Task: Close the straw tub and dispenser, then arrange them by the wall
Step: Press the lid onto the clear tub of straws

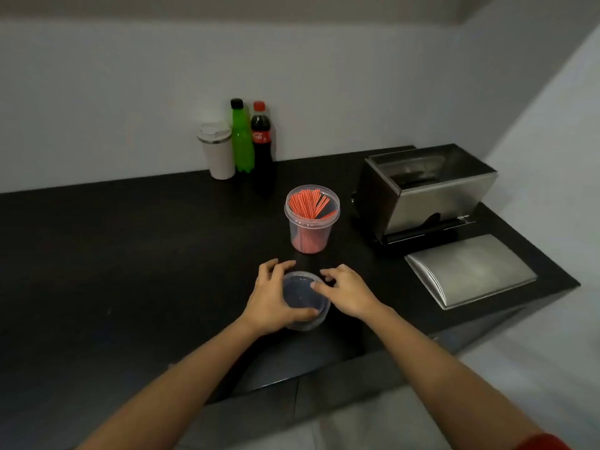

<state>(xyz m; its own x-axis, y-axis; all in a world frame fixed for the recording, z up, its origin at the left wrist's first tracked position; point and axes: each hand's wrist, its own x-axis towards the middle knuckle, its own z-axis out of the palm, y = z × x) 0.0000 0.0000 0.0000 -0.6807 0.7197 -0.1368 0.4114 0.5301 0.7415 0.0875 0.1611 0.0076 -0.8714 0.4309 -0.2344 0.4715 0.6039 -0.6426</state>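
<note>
Against the wall [130, 92] at the back left stand a white tumbler [217, 151], a green bottle [242, 141] and a cola bottle [261, 141], close together on the dark tabletop [130, 238]. Nearer the front edge, the left grip [272, 297], a bare hand, is curled round a clear round lid [302, 300], with the thumb on the near rim and the fingers over the far side. Whether the lid lies on the tabletop or is just lifted off it, I cannot tell. Just behind it the straw tub [311, 222] stands upright and uncovered, with red straws [308, 204] leaning inside and reaching to about its rim. The right grip [349, 293] has its thumb tip on the lid's right edge and its fingers bent. Whether it truly pinches the rim is unclear.

The step in hand looks like capping the tub. To do it well, carry the lid level, centre it over the rim, check that no straw pokes above the rim, then press round the edge while one hand steadies the light tub.

To the right, the steel dispenser [422, 193] sits open, and its curved cover [467, 271] lies just in front of it.
</note>
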